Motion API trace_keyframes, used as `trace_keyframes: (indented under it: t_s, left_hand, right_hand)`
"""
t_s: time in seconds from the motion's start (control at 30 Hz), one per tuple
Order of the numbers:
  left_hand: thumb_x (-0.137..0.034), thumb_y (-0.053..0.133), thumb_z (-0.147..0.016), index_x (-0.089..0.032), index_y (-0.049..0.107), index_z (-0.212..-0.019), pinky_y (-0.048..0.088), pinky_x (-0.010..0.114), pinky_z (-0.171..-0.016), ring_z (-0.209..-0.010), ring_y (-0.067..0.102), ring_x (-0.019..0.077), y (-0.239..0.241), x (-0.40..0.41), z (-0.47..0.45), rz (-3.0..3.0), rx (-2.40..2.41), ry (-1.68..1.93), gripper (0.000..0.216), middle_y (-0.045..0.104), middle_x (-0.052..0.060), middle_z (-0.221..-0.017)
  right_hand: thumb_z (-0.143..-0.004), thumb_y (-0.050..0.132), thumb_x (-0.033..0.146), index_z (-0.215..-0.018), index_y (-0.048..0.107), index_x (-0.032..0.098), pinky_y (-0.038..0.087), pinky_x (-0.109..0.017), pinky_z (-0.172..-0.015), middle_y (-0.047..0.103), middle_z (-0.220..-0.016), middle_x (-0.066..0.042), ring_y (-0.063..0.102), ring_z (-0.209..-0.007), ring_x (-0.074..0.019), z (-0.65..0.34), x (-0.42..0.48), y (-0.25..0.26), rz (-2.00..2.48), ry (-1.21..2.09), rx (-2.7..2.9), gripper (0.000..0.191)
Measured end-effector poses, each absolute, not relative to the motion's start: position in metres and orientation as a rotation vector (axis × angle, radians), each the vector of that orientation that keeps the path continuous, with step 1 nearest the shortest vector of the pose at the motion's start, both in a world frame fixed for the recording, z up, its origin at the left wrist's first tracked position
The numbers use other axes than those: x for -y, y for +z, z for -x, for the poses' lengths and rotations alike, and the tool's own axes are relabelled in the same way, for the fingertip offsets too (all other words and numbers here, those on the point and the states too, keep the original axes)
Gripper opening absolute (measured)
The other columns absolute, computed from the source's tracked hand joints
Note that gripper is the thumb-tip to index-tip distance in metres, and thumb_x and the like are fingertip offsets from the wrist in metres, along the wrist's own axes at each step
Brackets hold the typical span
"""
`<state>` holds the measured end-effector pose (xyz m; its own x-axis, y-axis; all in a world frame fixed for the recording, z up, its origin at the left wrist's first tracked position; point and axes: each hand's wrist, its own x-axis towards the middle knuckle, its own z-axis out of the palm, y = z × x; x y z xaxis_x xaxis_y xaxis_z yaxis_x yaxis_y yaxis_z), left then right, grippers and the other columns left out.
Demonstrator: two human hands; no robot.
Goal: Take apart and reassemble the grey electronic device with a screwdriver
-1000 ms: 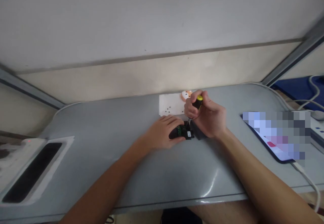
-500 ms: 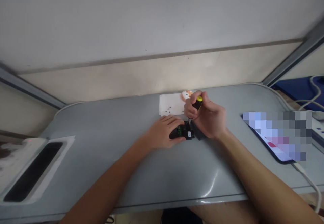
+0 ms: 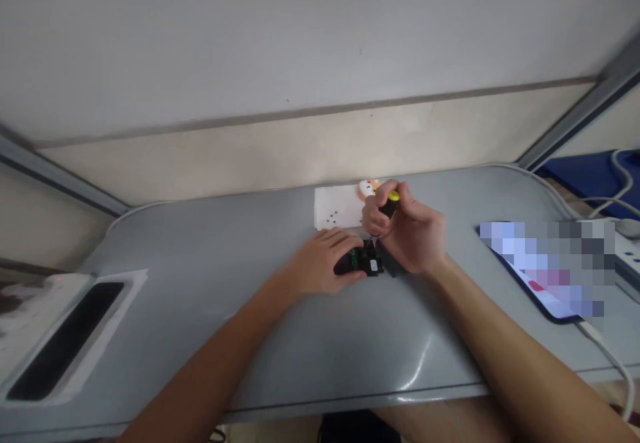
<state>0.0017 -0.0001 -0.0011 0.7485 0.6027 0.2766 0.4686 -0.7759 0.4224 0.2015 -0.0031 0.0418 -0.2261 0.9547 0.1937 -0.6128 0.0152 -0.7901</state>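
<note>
My left hand [image 3: 325, 261] is closed around a small black device [image 3: 371, 266] with a green circuit board showing, pressed against the grey table. My right hand [image 3: 413, 226] grips a screwdriver [image 3: 393, 204] with a black and yellow handle. The screwdriver's shaft points down at the device; its very tip is hard to make out. Behind the hands lies a white sheet of paper [image 3: 337, 203] with several tiny dark screws [image 3: 332, 217] on it. An orange and white animal-faced object [image 3: 369, 189] rests at the paper's right side, partly behind my right hand.
A lit phone or tablet [image 3: 535, 269] with a white cable [image 3: 607, 349] lies on the right, beside a white power strip [image 3: 627, 249]. On the left is a long black pad [image 3: 67, 339] on white paper. A wall panel [image 3: 250, 156] bounds the table's back.
Almost nothing differs. My right hand with the screwdriver has shifted very slightly left, and a bit of the shaft shows above the device; my left hand stays on the device.
</note>
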Motion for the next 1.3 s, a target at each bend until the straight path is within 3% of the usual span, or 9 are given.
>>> trace_keyframes:
  t_s: [1.3]
  left_hand:
    - [-0.042,0.072,-0.093,-0.022,0.061,-0.127,0.047,0.047,-0.112,-0.127,0.063,0.0284,-0.0045,-0.0018,-0.0009,-2.634,-0.804,0.599,0.041,0.07,0.01,-0.13]
  right_hand:
    - [-0.103,0.053,0.05,-0.084,0.061,0.024,0.041,-0.028,-0.057,0.039,-0.065,0.001,0.038,-0.059,-0.014,-0.2021,0.0004,0.0401,0.5,1.531,0.933,0.034]
